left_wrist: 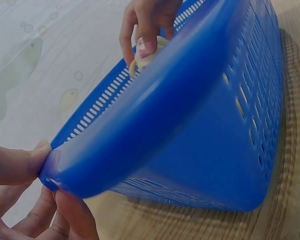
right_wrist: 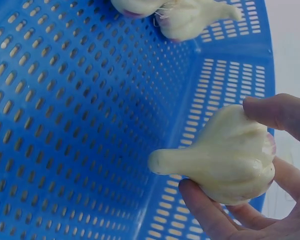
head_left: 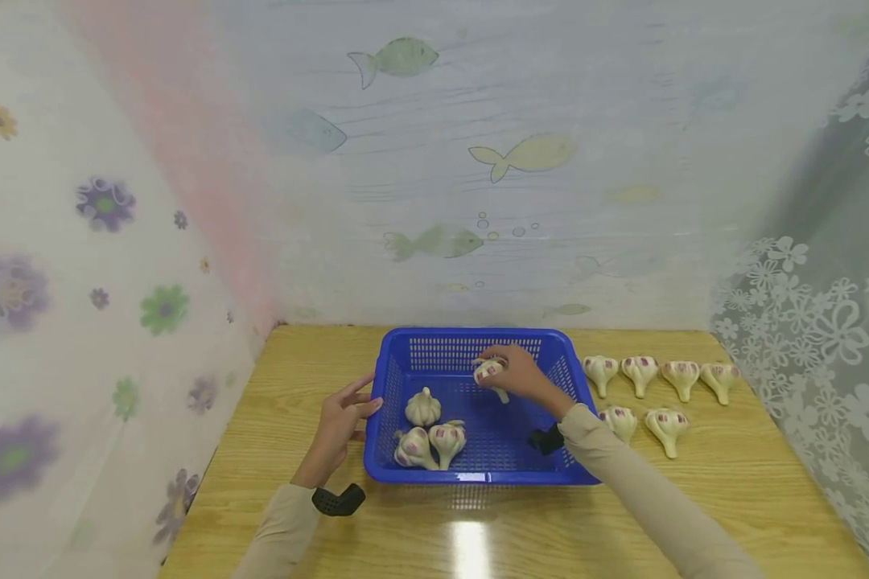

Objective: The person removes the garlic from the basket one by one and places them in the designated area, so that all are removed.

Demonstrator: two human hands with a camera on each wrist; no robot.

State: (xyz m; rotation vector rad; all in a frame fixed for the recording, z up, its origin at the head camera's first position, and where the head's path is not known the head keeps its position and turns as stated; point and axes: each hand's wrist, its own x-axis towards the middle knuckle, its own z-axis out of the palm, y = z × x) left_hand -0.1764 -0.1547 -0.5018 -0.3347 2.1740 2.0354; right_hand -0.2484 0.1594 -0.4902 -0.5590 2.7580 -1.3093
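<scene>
A blue plastic basket point(head_left: 434, 475) with slotted sides stands on the table. My left hand point(head_left: 339, 422) pinches its left rim, thumb above and fingers below, as the left wrist view shows. Inside the basket, my right hand point(head_left: 525, 376) holds a garlic bulb point(right_wrist: 232, 157) between thumb and fingers, above the basket floor, with the stem pointing away from the palm. Three more bulbs lie at the basket's left side: one bulb point(head_left: 423, 408) behind, and a left bulb point(head_left: 414, 449) and a right bulb point(head_left: 447, 441) side by side in front.
To the right of the basket, several garlic bulbs lie in two rows, a back row point(head_left: 639, 373) and a front row point(head_left: 668, 429). The wooden table point(head_left: 290, 378) meets a fish-patterned curtain point(head_left: 434, 201) behind. Flowered curtains hang at left and right.
</scene>
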